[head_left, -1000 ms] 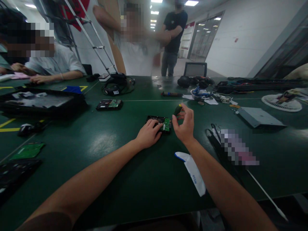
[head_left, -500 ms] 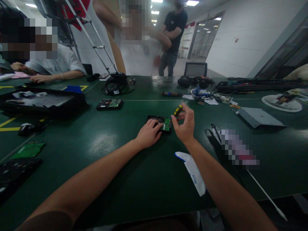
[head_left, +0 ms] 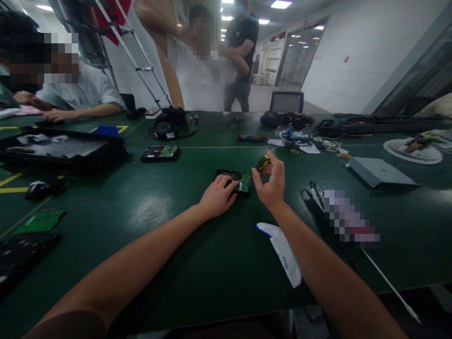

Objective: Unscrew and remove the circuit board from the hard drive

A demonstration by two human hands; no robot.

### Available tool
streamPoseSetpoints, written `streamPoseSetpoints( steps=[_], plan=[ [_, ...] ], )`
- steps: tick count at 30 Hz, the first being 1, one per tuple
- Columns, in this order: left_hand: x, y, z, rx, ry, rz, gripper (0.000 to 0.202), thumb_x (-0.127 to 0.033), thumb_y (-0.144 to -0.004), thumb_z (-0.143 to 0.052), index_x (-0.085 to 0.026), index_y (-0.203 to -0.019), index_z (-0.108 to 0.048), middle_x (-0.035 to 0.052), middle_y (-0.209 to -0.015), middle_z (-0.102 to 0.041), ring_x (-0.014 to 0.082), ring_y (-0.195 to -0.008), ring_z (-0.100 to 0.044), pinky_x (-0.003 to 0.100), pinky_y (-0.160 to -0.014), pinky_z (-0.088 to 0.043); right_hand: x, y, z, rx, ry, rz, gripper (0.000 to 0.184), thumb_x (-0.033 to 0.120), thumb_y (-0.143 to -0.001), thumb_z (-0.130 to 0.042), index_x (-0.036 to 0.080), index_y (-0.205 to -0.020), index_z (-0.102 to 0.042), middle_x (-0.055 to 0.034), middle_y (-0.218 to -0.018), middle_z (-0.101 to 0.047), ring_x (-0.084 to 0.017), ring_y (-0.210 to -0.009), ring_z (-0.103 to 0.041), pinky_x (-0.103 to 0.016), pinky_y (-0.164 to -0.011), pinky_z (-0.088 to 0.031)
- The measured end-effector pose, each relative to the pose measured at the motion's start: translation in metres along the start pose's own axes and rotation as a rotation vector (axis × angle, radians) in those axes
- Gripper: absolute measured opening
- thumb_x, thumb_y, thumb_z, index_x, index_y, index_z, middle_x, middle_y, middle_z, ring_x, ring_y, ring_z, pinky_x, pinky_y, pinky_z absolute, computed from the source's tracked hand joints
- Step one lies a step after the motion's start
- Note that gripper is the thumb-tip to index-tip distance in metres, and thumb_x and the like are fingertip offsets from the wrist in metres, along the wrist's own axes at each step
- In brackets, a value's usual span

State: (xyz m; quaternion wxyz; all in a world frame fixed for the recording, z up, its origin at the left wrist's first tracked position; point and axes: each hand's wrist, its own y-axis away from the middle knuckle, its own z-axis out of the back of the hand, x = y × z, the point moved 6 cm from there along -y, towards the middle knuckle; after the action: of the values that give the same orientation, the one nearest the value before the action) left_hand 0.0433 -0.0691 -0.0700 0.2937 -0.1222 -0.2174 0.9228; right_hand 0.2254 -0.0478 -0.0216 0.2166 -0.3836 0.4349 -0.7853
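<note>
A hard drive point(head_left: 244, 182) with a green circuit board lies flat on the table, board side up. My left hand point(head_left: 219, 195) grips it, fingers over its top and thumb by the near edge, covering much of its left part. Just right of the drive, my right hand point(head_left: 271, 181) is closed with thumb and fingers around a screwdriver point(head_left: 263, 162) with a black and yellow handle. The handle leans up to the right, and its shaft and tip cannot be made out. Below my right wrist lies a white packet point(head_left: 285, 256) with blue print.
A second hard drive point(head_left: 160, 153) lies further left. A black tray point(head_left: 63, 150), a loose green circuit board point(head_left: 41, 220) and a computer mouse point(head_left: 37, 189) are at the left. On the right is a grey metal box point(head_left: 381, 172). Other people are across the table.
The screwdriver handle has turned a little in my right fingers, showing more black. Both hands keep nearly the same place. A standing person in the background has shifted left.
</note>
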Motion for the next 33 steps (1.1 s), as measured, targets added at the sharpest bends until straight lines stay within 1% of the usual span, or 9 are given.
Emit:
streamPoseSetpoints(
  steps=[3,8,14,17,19,23,25,29,33],
  plan=[
    [-0.0002,-0.0002,-0.0001,0.004,-0.006,-0.005,0.044,-0.032,-0.098,-0.055,-0.016,-0.138,-0.060,0.0166,-0.130,-0.057,0.0321,-0.124,-0.051,0.049,-0.104,-0.050,0.0013,-0.0002,-0.0012,0.021,-0.045,0.007,0.066,0.025,-0.096,-0.058,0.029,-0.156,-0.032,-0.0134,-0.131,-0.051,-0.022,-0.096,-0.064,-0.044,-0.082,-0.064],
    [0.0004,0.0000,-0.0011,0.004,-0.004,-0.006,0.044,-0.033,-0.098,-0.054,-0.016,-0.138,-0.060,0.0162,-0.130,-0.057,0.0320,-0.124,-0.051,0.050,-0.105,-0.050,0.0000,0.0005,-0.0016,0.019,-0.029,-0.001,0.069,0.026,-0.093,-0.061,0.028,-0.156,-0.033,-0.0137,-0.131,-0.050,-0.020,-0.088,-0.063,-0.041,-0.076,-0.063],
    [0.0008,0.0002,-0.0007,-0.002,0.002,0.005,0.043,-0.033,-0.097,-0.055,-0.019,-0.138,-0.059,0.0153,-0.130,-0.057,0.0317,-0.125,-0.051,0.050,-0.104,-0.051,0.0001,0.0006,-0.0023,0.027,-0.035,-0.001,0.070,0.022,-0.095,-0.055,0.030,-0.159,-0.028,-0.0135,-0.135,-0.048,-0.021,-0.095,-0.063,-0.042,-0.082,-0.063],
    [0.0009,0.0000,-0.0006,0.002,0.010,0.004,0.044,-0.033,-0.097,-0.055,-0.018,-0.138,-0.059,0.0155,-0.131,-0.057,0.0318,-0.125,-0.051,0.051,-0.104,-0.051,-0.0002,0.0004,-0.0015,0.020,-0.004,-0.002,0.072,0.024,-0.093,-0.060,0.032,-0.158,-0.029,-0.0124,-0.130,-0.049,-0.021,-0.090,-0.062,-0.042,-0.077,-0.063],
    [0.0011,-0.0001,-0.0007,0.004,0.016,0.003,0.044,-0.033,-0.097,-0.055,-0.019,-0.139,-0.059,0.0153,-0.131,-0.056,0.0318,-0.125,-0.051,0.051,-0.104,-0.051,0.0000,0.0002,-0.0011,0.021,0.006,0.001,0.073,0.025,-0.092,-0.063,0.032,-0.157,-0.030,-0.0121,-0.128,-0.050,-0.022,-0.091,-0.061,-0.044,-0.076,-0.064],
    [0.0011,-0.0002,-0.0011,0.011,0.016,0.008,0.044,-0.033,-0.097,-0.055,-0.019,-0.139,-0.059,0.0152,-0.131,-0.057,0.0320,-0.126,-0.050,0.051,-0.105,-0.050,0.0010,0.0002,-0.0017,0.040,-0.024,-0.002,0.070,0.022,-0.094,-0.057,0.033,-0.157,-0.030,-0.0124,-0.132,-0.049,-0.024,-0.099,-0.062,-0.046,-0.082,-0.064],
    [0.0009,-0.0003,-0.0010,0.014,0.015,0.010,0.044,-0.033,-0.097,-0.056,-0.019,-0.138,-0.059,0.0154,-0.130,-0.057,0.0323,-0.126,-0.050,0.051,-0.105,-0.050,0.0009,0.0002,-0.0017,0.041,-0.032,-0.012,0.068,0.022,-0.094,-0.056,0.033,-0.157,-0.030,-0.0127,-0.132,-0.049,-0.023,-0.096,-0.063,-0.045,-0.081,-0.064],
    [0.0002,-0.0004,-0.0003,0.009,0.021,0.005,0.043,-0.032,-0.097,-0.055,-0.019,-0.138,-0.059,0.0158,-0.130,-0.057,0.0325,-0.126,-0.050,0.052,-0.105,-0.050,-0.0002,0.0001,0.0002,0.010,-0.040,-0.031,0.069,0.025,-0.092,-0.063,0.031,-0.154,-0.034,-0.0124,-0.130,-0.049,-0.019,-0.086,-0.063,-0.043,-0.076,-0.064],
    [-0.0001,-0.0001,-0.0002,0.002,0.015,-0.004,0.043,-0.032,-0.098,-0.054,-0.017,-0.138,-0.059,0.0165,-0.130,-0.057,0.0322,-0.126,-0.050,0.051,-0.105,-0.050,0.0006,-0.0002,-0.0004,0.015,-0.059,-0.012,0.066,0.025,-0.093,-0.061,0.030,-0.154,-0.035,-0.0128,-0.131,-0.050,-0.021,-0.092,-0.065,-0.044,-0.080,-0.065]
  ],
)
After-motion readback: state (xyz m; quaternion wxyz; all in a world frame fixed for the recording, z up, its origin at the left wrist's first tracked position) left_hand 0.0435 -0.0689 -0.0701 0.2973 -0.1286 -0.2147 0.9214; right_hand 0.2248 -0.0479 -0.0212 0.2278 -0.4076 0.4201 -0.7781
